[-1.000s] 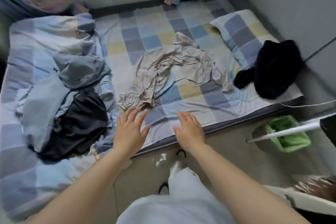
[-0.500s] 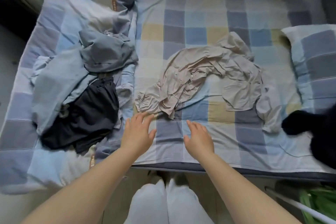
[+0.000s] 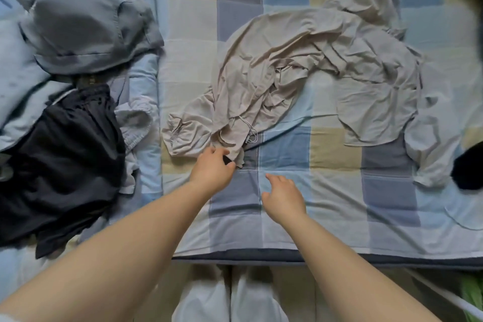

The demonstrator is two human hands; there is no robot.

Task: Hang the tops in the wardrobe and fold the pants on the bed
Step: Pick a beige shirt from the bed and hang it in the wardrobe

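Beige, crumpled thin-fabric pants point(image 3: 300, 65) lie spread across the checked blue-and-yellow bed sheet point(image 3: 326, 191), their near edge touched by the left hand point(image 3: 213, 168) with fingers curled onto the cloth, while the right hand point(image 3: 283, 196) hovers nearby, fingers loosely relaxed.

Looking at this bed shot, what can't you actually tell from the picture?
- Beige garment, head view: crumpled, so top or pants is unclear.
- Left hand: its fingertips are hidden at the beige hem, so a grip cannot be confirmed.
- Black garment: cut off by the right edge.
- Dark garment: bunched and cut by the left edge, type unclear.
- Right hand: touching the bed sheet or hovering, unclear.
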